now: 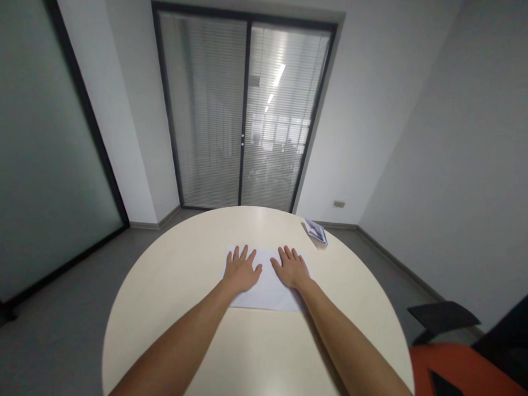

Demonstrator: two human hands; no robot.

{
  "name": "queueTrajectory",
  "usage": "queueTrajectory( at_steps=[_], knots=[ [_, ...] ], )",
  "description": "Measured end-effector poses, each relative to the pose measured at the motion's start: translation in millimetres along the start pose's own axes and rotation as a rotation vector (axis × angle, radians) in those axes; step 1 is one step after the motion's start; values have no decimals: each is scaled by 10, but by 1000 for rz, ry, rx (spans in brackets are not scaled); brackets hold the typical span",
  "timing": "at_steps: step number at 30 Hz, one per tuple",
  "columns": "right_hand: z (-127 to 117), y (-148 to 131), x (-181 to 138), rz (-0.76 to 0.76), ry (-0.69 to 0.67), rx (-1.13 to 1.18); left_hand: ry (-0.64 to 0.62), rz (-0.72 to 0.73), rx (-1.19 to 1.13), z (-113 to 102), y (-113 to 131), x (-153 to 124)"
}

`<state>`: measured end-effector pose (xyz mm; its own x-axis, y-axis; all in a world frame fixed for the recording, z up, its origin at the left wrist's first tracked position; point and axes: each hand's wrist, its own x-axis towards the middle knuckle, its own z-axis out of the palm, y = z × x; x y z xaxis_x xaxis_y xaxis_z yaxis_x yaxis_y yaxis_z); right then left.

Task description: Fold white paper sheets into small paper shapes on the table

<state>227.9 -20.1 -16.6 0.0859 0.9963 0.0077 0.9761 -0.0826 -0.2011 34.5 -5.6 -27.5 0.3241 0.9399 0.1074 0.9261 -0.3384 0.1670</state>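
Observation:
A white sheet of paper point(267, 290) lies flat in the middle of a round cream table point(178, 276). My left hand point(241, 270) rests palm down on the sheet's left part, fingers stretched out and spread. My right hand point(292, 268) lies flat on the sheet's right part, fingers also extended. Neither hand holds anything. Both forearms reach in from the bottom edge.
A small printed booklet point(317, 231) lies near the table's far right rim. An orange chair with a black armrest point(444, 315) stands at the right. Glass doors with blinds point(243, 110) close the far wall, and a frosted glass partition is at the left.

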Motion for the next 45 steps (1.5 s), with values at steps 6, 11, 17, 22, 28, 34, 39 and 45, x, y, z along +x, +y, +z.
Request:
queueTrajectory(
  at_steps=[6, 11, 17, 22, 28, 34, 39, 45],
  knots=[
    [-48, 175, -25, 142, 76, -43, 5, -5, -11, -8, 14, -10],
    [-121, -52, -217, -95, 291, -81, 38, -31, -4, 0, 35, 1],
    [8, -452, -427, -369, 45, 114, 70, -47, 20, 11, -2, 47],
    [47, -238, -322, -242, -54, 53, 99, -60, 17, 14, -46, 76],
    [24, 143, -168, -6, -6, -20, 93, -25, -13, -24, -53, 67],
    [-11, 190, -148, 41, 27, -20, 105, 102, -3, -88, 55, -55],
    [-103, 239, -146, 60, 144, -78, -20, 74, -13, -33, 91, -87],
    [-43, -237, -330, -210, 193, 77, 10, 74, 9, 22, 76, -58]
  ],
)
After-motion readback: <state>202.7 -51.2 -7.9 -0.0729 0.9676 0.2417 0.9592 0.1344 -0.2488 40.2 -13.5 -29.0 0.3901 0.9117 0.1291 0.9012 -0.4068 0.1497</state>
